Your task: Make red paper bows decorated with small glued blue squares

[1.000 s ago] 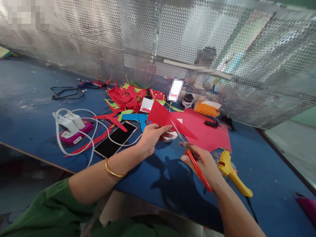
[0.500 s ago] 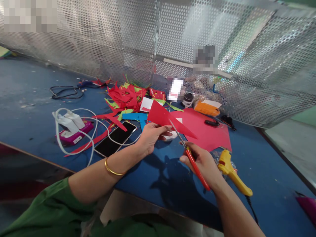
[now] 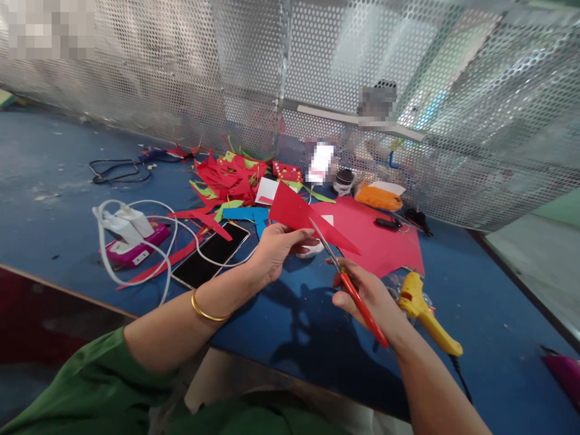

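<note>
My left hand (image 3: 281, 249) pinches the lower edge of a pointed piece of red paper (image 3: 290, 208), held up above the table. In my right hand (image 3: 362, 290) is a pair of scissors (image 3: 359, 301) with red handles. Their blades point up and left and lie against the paper close to my left fingertips; how far apart the blades are is hard to see. Behind the held piece lies a larger red sheet (image 3: 378, 244). A small white object (image 3: 310, 249) sits partly hidden behind my left fingers.
Left of my hands are a black-screened phone (image 3: 211, 257) and a purple power strip (image 3: 136, 248) with white chargers and looped cables. Red and green paper scraps (image 3: 235, 178) are heaped at the back before a perforated metal screen (image 3: 181, 72). A yellow glue gun (image 3: 428, 314) lies at the right.
The paper and my left hand stay almost in place. My right thumb and fingers have shifted slightly on the scissor handles, and the handles sit a touch lower and further right.
</note>
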A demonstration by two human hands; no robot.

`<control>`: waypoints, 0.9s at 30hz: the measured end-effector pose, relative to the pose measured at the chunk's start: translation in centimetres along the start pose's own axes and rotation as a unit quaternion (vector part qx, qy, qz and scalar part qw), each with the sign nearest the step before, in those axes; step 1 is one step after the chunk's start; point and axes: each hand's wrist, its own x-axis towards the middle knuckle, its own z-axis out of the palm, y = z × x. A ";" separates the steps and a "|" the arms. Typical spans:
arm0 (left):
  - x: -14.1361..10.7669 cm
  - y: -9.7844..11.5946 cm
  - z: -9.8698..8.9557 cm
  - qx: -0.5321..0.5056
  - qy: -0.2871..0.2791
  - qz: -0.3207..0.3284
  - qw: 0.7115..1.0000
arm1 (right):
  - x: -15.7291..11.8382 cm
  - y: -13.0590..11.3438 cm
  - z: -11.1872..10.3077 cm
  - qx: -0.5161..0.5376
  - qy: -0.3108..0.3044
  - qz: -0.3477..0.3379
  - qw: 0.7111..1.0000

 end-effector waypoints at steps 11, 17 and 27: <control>-0.1 0.1 0.1 0.003 0.000 0.016 1.000 | 0.0 0.2 0.4 0.033 -0.001 0.017 0.999; 0.0 0.3 0.1 0.012 0.001 0.022 1.000 | 0.0 0.2 0.6 0.032 -0.003 0.021 0.999; 0.2 0.3 -0.2 0.025 -0.005 0.010 1.000 | 0.0 -0.3 0.9 -0.095 0.028 0.008 0.995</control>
